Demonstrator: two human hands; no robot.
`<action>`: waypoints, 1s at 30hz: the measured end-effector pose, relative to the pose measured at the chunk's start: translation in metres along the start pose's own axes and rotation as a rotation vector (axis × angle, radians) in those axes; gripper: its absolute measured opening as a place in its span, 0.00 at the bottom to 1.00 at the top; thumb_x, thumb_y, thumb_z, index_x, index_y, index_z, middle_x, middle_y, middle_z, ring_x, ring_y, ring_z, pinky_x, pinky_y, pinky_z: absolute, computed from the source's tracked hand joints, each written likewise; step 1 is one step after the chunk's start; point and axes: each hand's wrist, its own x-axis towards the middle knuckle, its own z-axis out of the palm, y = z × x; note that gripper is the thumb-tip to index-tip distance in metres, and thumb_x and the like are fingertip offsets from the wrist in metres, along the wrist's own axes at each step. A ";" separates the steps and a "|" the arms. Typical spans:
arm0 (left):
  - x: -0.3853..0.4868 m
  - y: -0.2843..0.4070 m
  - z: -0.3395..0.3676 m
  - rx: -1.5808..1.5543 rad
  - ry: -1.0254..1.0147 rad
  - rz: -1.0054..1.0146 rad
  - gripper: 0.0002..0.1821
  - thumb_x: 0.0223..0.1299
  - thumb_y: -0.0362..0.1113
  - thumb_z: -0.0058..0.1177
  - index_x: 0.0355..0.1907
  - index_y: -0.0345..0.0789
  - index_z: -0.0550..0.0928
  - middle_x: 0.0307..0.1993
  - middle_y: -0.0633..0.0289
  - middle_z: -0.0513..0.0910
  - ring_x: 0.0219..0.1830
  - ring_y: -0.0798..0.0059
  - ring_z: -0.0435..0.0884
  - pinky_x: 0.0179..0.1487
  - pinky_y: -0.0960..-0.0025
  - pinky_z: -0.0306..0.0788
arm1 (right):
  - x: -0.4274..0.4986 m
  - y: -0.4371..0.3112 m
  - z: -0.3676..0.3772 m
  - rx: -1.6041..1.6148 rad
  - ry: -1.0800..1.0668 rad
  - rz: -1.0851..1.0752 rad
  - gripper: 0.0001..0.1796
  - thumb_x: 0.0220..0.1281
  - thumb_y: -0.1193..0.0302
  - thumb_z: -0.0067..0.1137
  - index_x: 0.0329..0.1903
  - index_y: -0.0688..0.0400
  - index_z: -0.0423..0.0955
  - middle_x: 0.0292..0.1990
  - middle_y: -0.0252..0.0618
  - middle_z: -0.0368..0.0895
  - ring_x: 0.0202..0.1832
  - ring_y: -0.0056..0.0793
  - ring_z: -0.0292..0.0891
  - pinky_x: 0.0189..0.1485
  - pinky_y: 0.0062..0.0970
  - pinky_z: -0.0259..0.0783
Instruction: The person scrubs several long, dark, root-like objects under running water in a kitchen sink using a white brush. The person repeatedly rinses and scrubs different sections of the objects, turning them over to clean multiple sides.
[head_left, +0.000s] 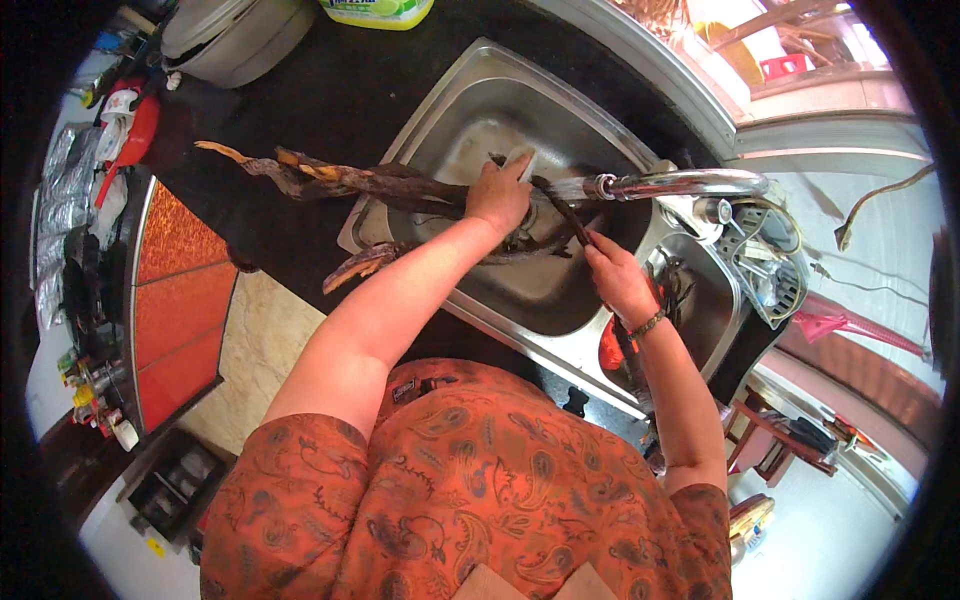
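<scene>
A long, dark, twisted piece of wood (337, 178), branch or root, lies across the steel sink basin (540, 281). Its broken orange-brown end juts over the left rim. My left hand (499, 196) presses on it, fingers around a small pale block (522, 159), perhaps a brush or scrubber. My right hand (619, 274) grips a thin dark stem (564, 212) over the basin's right side; whether it joins the larger wood is hidden. Water (568, 188) runs from the chrome faucet (675, 184) beside my left hand. Another rough piece of wood (364, 266) rests over the near-left rim.
A smaller basin at the right holds dark thin stems (679, 285) and a red item (611, 345). Beyond the faucet stands a draining caddy (772, 262). A metal pot (232, 45) and a yellow-green bottle (379, 11) stand on the black counter (322, 90).
</scene>
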 end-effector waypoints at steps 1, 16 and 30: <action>-0.003 0.002 -0.002 -0.028 -0.059 0.011 0.28 0.63 0.40 0.59 0.67 0.51 0.77 0.48 0.40 0.78 0.51 0.41 0.79 0.56 0.48 0.74 | -0.001 0.000 0.001 -0.103 0.091 -0.076 0.24 0.73 0.62 0.51 0.65 0.60 0.73 0.38 0.48 0.86 0.37 0.43 0.83 0.42 0.37 0.76; -0.017 0.016 0.004 -0.155 -0.217 0.152 0.26 0.65 0.40 0.53 0.67 0.51 0.78 0.50 0.39 0.77 0.52 0.39 0.79 0.56 0.48 0.74 | -0.039 0.040 -0.011 -0.337 0.197 -0.153 0.17 0.69 0.63 0.57 0.51 0.64 0.75 0.29 0.55 0.82 0.34 0.53 0.82 0.37 0.44 0.74; -0.030 0.013 0.001 -0.023 -0.234 0.298 0.29 0.61 0.38 0.54 0.68 0.53 0.76 0.43 0.37 0.78 0.42 0.36 0.82 0.50 0.45 0.78 | -0.041 0.028 -0.019 -0.820 0.313 -0.302 0.18 0.69 0.59 0.57 0.53 0.58 0.76 0.33 0.52 0.85 0.34 0.54 0.83 0.36 0.50 0.77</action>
